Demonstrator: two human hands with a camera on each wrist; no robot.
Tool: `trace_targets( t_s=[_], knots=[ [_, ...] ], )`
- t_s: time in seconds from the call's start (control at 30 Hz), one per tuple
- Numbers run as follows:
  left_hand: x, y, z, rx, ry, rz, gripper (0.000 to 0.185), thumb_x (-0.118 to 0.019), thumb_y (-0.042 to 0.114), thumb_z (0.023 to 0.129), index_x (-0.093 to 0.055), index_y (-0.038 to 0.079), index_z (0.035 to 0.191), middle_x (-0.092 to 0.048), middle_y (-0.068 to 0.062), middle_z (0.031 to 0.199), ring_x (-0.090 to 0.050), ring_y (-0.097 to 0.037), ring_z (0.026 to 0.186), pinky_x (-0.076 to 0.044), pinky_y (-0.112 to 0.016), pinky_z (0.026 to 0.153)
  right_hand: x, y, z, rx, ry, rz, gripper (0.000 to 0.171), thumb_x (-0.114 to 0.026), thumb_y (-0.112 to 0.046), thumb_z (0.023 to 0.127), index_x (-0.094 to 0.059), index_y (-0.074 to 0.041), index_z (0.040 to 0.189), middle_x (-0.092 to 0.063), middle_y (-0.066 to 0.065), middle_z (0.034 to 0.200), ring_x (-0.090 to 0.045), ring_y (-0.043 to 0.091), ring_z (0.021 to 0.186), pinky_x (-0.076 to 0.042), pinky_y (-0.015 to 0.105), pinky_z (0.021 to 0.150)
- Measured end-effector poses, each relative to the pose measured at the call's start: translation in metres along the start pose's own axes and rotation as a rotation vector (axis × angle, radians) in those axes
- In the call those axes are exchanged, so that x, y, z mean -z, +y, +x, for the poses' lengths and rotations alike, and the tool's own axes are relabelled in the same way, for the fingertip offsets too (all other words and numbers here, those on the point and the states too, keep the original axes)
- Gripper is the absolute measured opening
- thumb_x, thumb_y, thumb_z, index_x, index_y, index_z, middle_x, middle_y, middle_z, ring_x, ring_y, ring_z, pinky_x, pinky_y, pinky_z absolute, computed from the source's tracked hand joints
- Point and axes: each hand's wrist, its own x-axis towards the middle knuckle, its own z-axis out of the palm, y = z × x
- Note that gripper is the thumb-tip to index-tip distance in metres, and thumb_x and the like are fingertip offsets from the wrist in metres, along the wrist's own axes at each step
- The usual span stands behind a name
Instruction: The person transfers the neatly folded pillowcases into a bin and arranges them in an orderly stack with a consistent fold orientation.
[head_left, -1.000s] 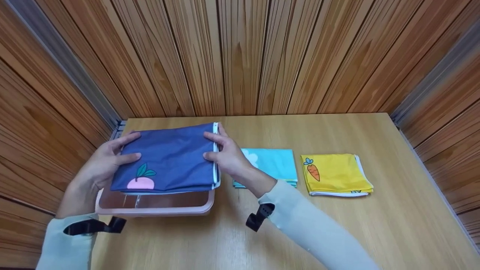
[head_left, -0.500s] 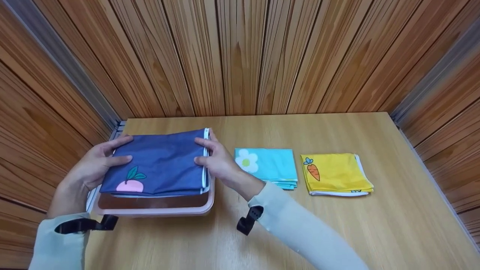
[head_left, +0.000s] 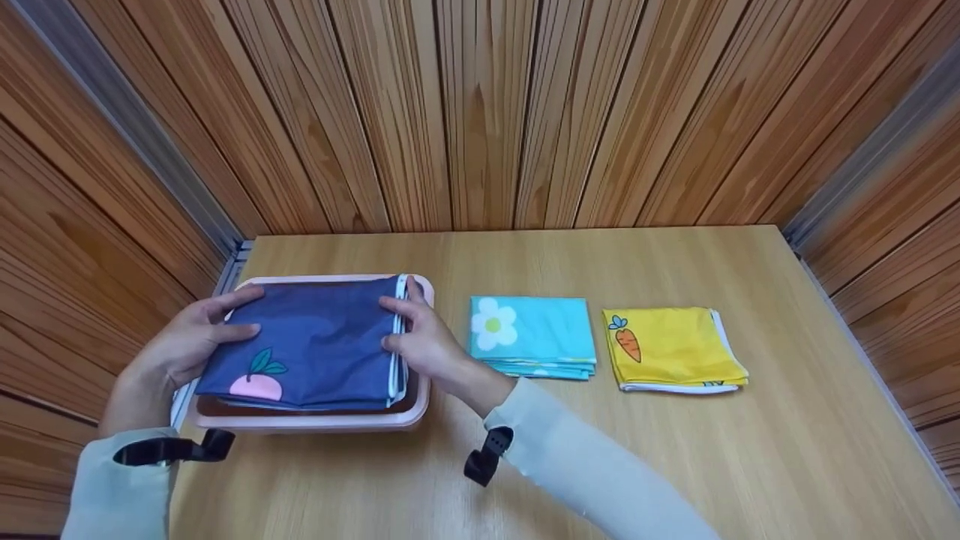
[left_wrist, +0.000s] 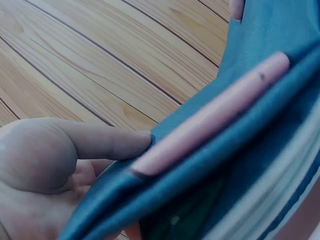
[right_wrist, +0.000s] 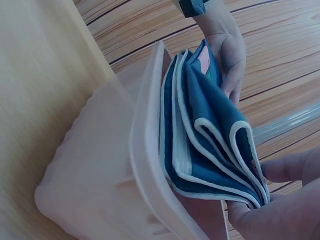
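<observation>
A folded dark blue cloth point(head_left: 315, 345) with a pink fruit print sits in the mouth of a pink plastic bin point(head_left: 315, 421) at the table's left. My left hand point(head_left: 187, 341) grips the cloth's left edge, thumb on top. My right hand point(head_left: 420, 337) pinches its white-trimmed right edge. In the right wrist view the cloth's folded layers point(right_wrist: 210, 135) lie just inside the bin wall point(right_wrist: 145, 150), with the right hand point(right_wrist: 270, 200) at the lower corner. In the left wrist view, my left hand point(left_wrist: 75, 170) pinches the blue cloth point(left_wrist: 240, 125) beside the pink rim point(left_wrist: 210, 115).
A folded turquoise cloth point(head_left: 534, 336) with a white flower lies right of the bin. A folded yellow cloth point(head_left: 671, 349) with a carrot print lies further right. Wooden walls enclose the table point(head_left: 600, 465) on three sides.
Both hands have lowered the blue cloth from above the bin down into its opening, moving slightly left and toward me. The turquoise cloth is now fully uncovered.
</observation>
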Motion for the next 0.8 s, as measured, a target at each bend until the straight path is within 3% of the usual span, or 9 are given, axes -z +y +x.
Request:
trace_targets(
  t_s=[0.47,0.57,0.67,0.73,0.8],
  knots=[
    [-0.001,-0.003,0.003,-0.008,-0.018,0.013,0.067,-0.062,0.021,0.103,-0.03,0.018,0.162,-0.004,-0.025,0.167,-0.059,-0.021,0.111,-0.056,-0.028,0.089,-0.001,-0.001,-0.002,-0.019,-0.003,-0.011,0.059,-0.062,0.004,0.093,-0.054,-0.014,0.149,-0.005,-0.001,0.172,-0.002,0.022,0.156,-0.01,0.039,0.125],
    [-0.002,-0.003,0.005,-0.014,-0.003,0.079,0.073,-0.062,0.022,0.103,-0.022,0.013,0.163,-0.005,-0.025,0.167,-0.05,-0.035,0.129,-0.052,-0.037,0.101,-0.003,-0.003,-0.008,-0.019,0.0,-0.033,0.065,-0.065,0.001,0.091,-0.048,-0.012,0.153,0.001,0.004,0.172,-0.004,0.027,0.156,-0.016,0.042,0.124],
    [-0.005,-0.002,0.006,-0.024,0.031,0.143,0.082,-0.065,0.027,0.101,-0.014,0.009,0.164,-0.007,-0.024,0.168,-0.028,-0.046,0.146,-0.036,-0.051,0.116,-0.006,-0.006,-0.014,-0.022,0.002,-0.064,0.072,-0.067,-0.002,0.089,-0.041,-0.012,0.156,0.005,0.009,0.171,-0.007,0.031,0.156,-0.022,0.045,0.123],
    [-0.007,-0.001,0.007,-0.034,0.054,0.181,0.086,-0.066,0.031,0.1,-0.013,0.008,0.164,-0.008,-0.024,0.168,-0.016,-0.049,0.151,-0.024,-0.06,0.119,-0.006,-0.008,-0.016,-0.025,0.007,-0.082,0.074,-0.067,-0.005,0.089,-0.039,-0.013,0.158,0.004,0.009,0.171,-0.008,0.032,0.156,-0.023,0.047,0.122],
    [-0.01,0.0,0.009,-0.04,0.064,0.203,0.089,-0.067,0.036,0.099,-0.014,0.007,0.163,-0.01,-0.025,0.167,-0.014,-0.049,0.151,-0.022,-0.062,0.119,-0.005,-0.01,-0.016,-0.026,0.018,-0.09,0.074,-0.068,-0.006,0.089,-0.04,-0.013,0.157,0.003,0.009,0.171,-0.009,0.032,0.155,-0.022,0.048,0.122]
  ],
)
